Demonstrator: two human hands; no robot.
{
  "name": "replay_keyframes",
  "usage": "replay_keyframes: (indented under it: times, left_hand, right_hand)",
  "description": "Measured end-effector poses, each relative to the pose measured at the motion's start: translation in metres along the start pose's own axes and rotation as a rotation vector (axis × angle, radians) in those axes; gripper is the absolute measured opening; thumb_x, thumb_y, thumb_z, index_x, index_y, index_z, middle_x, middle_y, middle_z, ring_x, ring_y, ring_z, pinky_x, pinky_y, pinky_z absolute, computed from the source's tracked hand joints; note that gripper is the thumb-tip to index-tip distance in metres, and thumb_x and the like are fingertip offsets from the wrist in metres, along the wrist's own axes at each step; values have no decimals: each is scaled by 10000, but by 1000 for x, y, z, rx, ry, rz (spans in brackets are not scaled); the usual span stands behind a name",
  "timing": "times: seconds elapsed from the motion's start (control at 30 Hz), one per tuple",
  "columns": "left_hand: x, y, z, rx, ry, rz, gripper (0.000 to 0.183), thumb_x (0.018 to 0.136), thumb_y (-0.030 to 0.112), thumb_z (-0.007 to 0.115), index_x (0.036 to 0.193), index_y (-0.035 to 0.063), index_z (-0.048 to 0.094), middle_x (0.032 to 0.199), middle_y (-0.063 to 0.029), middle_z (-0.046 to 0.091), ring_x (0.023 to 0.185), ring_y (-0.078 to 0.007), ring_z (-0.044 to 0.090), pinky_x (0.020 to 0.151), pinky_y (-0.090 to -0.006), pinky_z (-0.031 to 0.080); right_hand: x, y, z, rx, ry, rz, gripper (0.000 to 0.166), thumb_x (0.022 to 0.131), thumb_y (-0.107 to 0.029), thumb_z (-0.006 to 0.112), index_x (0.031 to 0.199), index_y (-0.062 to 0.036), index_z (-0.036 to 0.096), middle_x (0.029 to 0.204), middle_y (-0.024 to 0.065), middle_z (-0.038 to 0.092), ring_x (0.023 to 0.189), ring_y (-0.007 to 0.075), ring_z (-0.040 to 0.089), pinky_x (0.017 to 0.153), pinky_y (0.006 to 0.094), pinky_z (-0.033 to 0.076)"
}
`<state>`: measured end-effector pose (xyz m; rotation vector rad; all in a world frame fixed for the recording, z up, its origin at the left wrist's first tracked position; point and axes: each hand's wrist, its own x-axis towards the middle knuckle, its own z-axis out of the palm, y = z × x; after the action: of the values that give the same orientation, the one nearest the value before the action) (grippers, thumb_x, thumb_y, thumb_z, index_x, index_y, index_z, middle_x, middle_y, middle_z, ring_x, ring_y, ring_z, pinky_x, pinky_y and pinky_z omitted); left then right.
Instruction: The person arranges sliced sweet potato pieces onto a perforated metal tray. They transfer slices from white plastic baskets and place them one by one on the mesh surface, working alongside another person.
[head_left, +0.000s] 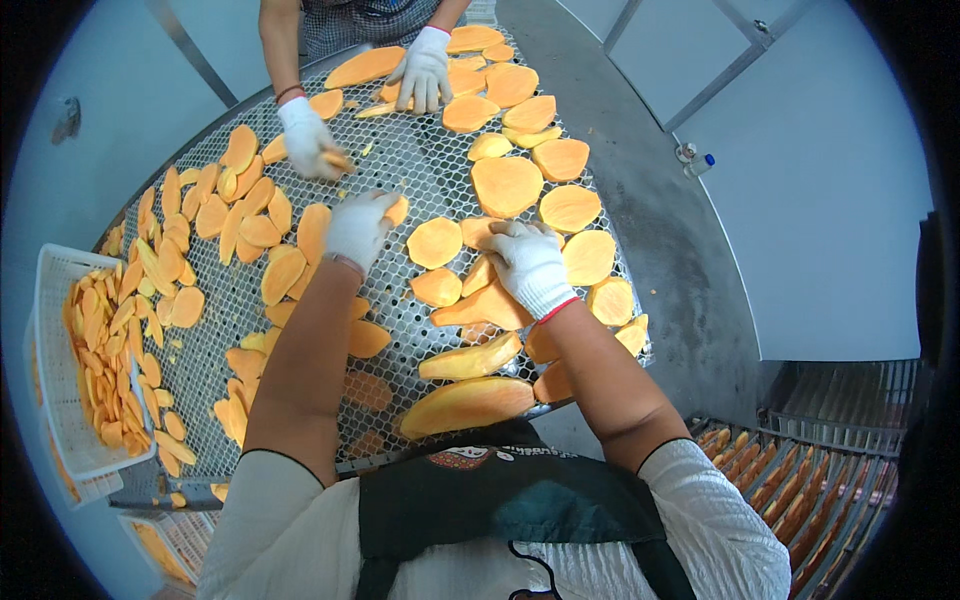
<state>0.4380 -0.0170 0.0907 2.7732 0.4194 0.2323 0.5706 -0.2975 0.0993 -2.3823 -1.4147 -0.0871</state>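
My left hand (361, 229), in a white knit glove, holds a small orange sweet potato slice (397, 211) at its fingertips above the white plastic mesh (390, 279). My right hand (528, 264), gloved the same way, rests its fingers on a sweet potato slice (474, 232) lying on the mesh. Its fingers and thumb partly cover that slice, so whether it is gripped is unclear. A long, irregular slice (480, 306) lies just below my right hand. Round slices (506, 186) are spread flat on the mesh's right side, while looser overlapping slices (259, 231) lie to the left.
Across the table, a person's gloved hands (307, 140) work at the mesh, one holding slices. A white plastic basket (45, 360) heaped with slices stands at the left edge. Racks of slice-laden trays (799, 487) are at lower right. A small bottle (699, 166) stands by the right wall.
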Motion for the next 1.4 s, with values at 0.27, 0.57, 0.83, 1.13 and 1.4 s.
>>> replay_keyframes:
  times: [0.27,0.57,0.83,1.13,1.4]
  left_hand:
    - [24,38,8,-365,99,178,406,875,43,667,1279,73,701,1318,-188,694,1205,-384,653,1062,-442,513]
    - [-42,-44,-43,278,-141,-410,698,842,485,774,1456,198,605,1310,-144,702,1162,-344,676,958,-500,519]
    - [-30,-11,-38,168,-141,-240,417,832,329,739,1222,180,733,1277,-56,689,1214,-342,608,1073,-506,418]
    - [-4,16,-15,387,-84,-190,304,731,346,881,976,176,825,1133,-32,694,1109,-278,617,975,-483,432]
    - [-5,19,-10,530,-109,-138,232,825,338,805,969,157,816,1089,-36,710,1109,-267,637,951,-465,459]
  right_hand:
    - [-1,-1,3,15,23,33,180,925,-181,650,1064,-188,764,1226,63,726,1137,316,667,1092,517,434]
    - [-2,-3,3,45,1,44,184,935,-195,662,1092,-191,756,1237,60,722,1180,308,648,1111,511,415]
    - [-2,-4,2,40,7,47,200,931,-188,666,1110,-190,757,1274,60,717,1191,306,652,1122,514,412]
    - [-4,-3,4,64,79,28,186,885,-165,744,1070,-179,763,1240,33,730,1138,315,663,1080,497,449]
    - [-6,0,9,39,43,46,208,897,-171,719,1104,-178,744,1288,33,710,1210,314,638,1133,518,419]
